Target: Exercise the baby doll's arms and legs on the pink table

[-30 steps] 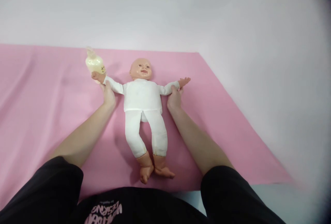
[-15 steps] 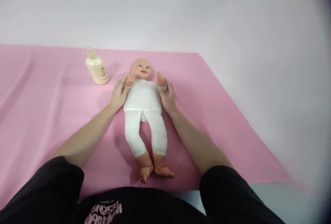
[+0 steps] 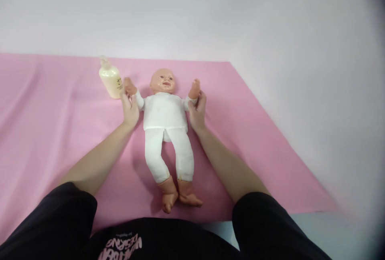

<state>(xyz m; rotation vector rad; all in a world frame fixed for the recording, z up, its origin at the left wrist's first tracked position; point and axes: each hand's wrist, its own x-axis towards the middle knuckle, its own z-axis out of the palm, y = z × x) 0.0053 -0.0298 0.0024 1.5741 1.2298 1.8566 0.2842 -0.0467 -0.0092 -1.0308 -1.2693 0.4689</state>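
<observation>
A baby doll (image 3: 165, 111) in a white top and white trousers lies on its back, head away from me and bare feet toward me. My left hand (image 3: 130, 109) is closed around the doll's forearm on the left, just below its small hand. On the other side my right hand (image 3: 197, 111) grips the doll's other forearm near the wrist. Both doll arms are spread outward from the body. Close beyond my left hand stands a pale yellow pump bottle (image 3: 111, 79), its lower right edge partly covered by the doll's hand and my fingers.
A pink cloth (image 3: 249, 144) covers the table, with folds on the left. Its right edge slants toward me. Behind it rises a white wall (image 3: 180, 15).
My left hand has moved left, drawing the doll's arm outward toward the bottle. My right hand has shifted slightly right with the other arm. The doll's body and the bottle have stayed put.
</observation>
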